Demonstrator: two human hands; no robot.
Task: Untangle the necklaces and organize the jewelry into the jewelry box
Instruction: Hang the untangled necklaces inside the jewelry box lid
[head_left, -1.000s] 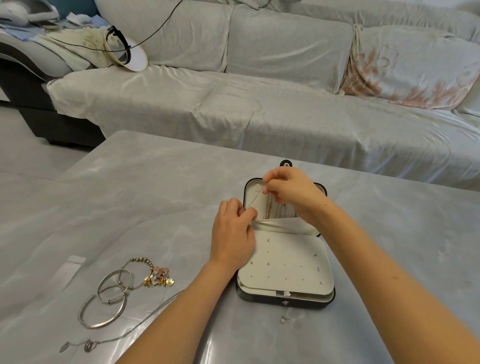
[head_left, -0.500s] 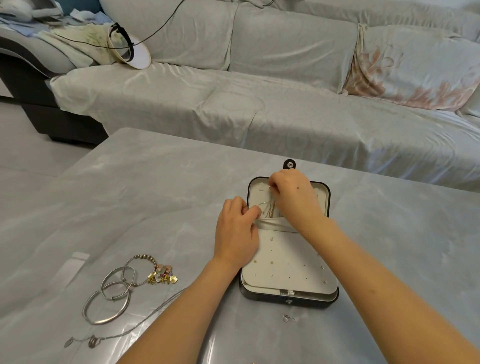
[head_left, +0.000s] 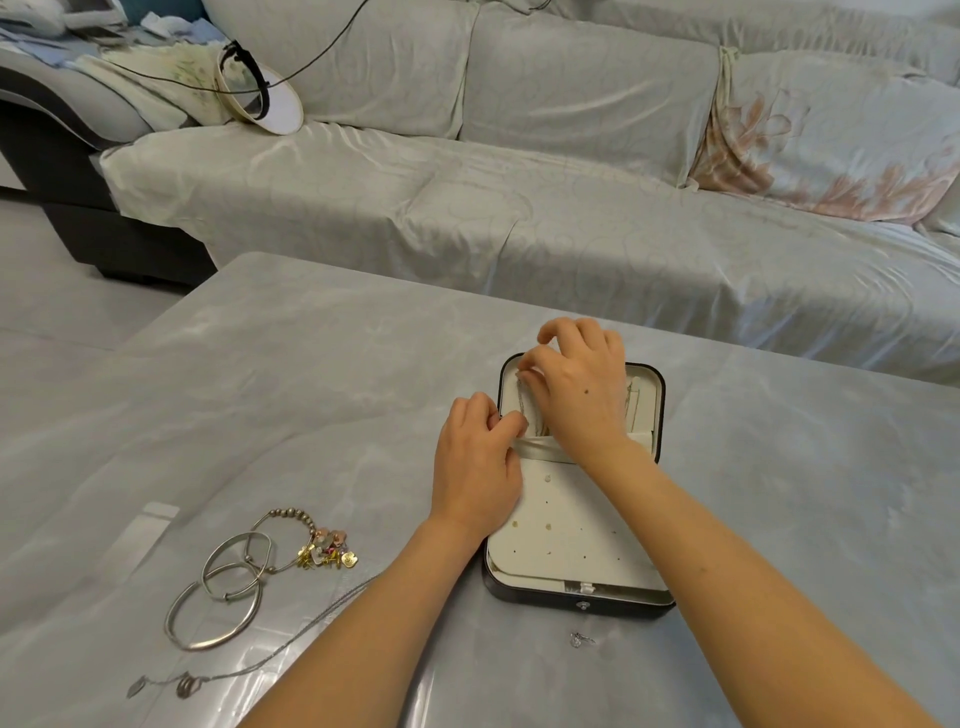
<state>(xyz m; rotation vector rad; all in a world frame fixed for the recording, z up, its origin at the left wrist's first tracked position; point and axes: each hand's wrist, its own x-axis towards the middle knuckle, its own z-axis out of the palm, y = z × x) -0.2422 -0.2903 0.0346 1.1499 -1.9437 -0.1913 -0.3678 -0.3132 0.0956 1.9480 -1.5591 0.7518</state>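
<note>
A fine necklace chain (head_left: 521, 402) hangs down the pale inner face of the lid of the jewelry box (head_left: 661, 410), right of centre in the frame; its long axis runs from the upper edge of the lid toward the satin pocket band (head_left: 540, 448) at the hinge, so it lies nearly straight up and down in the picture. The right hand (head_left: 579, 395) covers most of the lid, with thumb and forefinger pressed together in a pinch on the top end of the chain near the lid's upper left corner, the other fingers curled loosely above the rim. The left hand (head_left: 475, 460) sits just below and left of that, its fingertips closed at the left end of the pocket band, where the lower end of the chain disappears; whether they grip the chain itself or only the band cannot be told. So the chain stretches between the two hands, the right at its top, the left at its foot, and the next move probably depends on hooking the top end while the lower end stays tucked. Farther out, in the lower left, bangles (head_left: 218, 597), a charm bracelet (head_left: 311, 545) and a long silver necklace (head_left: 291, 636) lie on the grey table (head_left: 311, 389), well apart from the box, and a small ring (head_left: 577, 639) lies just in front of it.
</note>
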